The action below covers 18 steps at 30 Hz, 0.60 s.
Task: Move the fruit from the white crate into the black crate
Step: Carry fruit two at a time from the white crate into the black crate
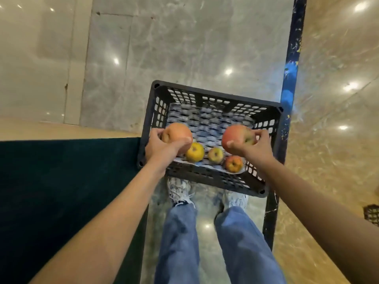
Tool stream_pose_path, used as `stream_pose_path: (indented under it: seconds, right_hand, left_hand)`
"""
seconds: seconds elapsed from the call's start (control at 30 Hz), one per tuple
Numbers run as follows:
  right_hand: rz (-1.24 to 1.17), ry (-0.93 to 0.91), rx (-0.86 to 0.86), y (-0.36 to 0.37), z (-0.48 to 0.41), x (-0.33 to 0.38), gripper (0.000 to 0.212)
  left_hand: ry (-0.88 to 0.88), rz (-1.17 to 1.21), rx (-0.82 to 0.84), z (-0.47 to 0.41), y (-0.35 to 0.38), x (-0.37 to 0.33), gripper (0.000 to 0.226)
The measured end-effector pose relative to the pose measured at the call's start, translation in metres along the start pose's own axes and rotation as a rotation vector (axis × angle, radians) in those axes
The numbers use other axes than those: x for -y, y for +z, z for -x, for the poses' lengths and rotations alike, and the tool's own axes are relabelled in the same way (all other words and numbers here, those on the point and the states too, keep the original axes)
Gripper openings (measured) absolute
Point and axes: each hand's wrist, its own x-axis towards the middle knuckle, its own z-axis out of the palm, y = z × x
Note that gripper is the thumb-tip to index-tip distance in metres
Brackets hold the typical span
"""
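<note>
We look down on a polished marble floor (205,48), grey and veined through the middle, with ceiling lights mirrored in it as bright spots. To the right the stone turns beige, and a dark border strip (292,58), flecked with blue, runs from near to far between the two colours. On the left a dark green carpet (61,181) covers the near part of the floor, its far edge meeting a beige band.

Our blue jeans (178,242) and pale shoes (180,191) stand on the grey stone at the near side of the black crate (215,95), which sits on the floor between carpet and strip. Its walls are open lattice, and a blue-and-white patterned liner (205,121) covers its bottom.

Our left hand (162,149) is over the crate's left side, fingers (182,141) curled round an orange-red apple (177,133). Our right hand (256,149) is over the right side, fingers wrapped round a red apple (235,136). Both apples are held above the liner, well apart. Below them three fruit lie in a row along the near wall: a yellow fruit (195,152), a smaller yellow-green fruit (215,155) and a red-orange fruit (233,163) at the right.
</note>
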Motion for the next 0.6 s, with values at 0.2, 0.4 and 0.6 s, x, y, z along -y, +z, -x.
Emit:
stream_pose_path:
  seconds: [0.2, 0.4, 0.6]
  right_hand:
    - [0.124, -0.052, -0.017, 0.088, -0.123, -0.031, 0.077]
    - [0.346, -0.187, 0.024, 0.146, -0.208, -0.075, 0.085]
    - [0.537, -0.289, 0.036, 0.185, -0.251, -0.109, 0.085]
  left_hand:
    - [0.133, -0.340, 0.009, -0.138, 0.047, 0.037, 0.077]
    - [0.381, -0.641, 0.009, -0.233, 0.091, 0.073, 0.085]
    - [0.470, -0.854, -0.057, -0.284, 0.116, 0.097, 0.080]
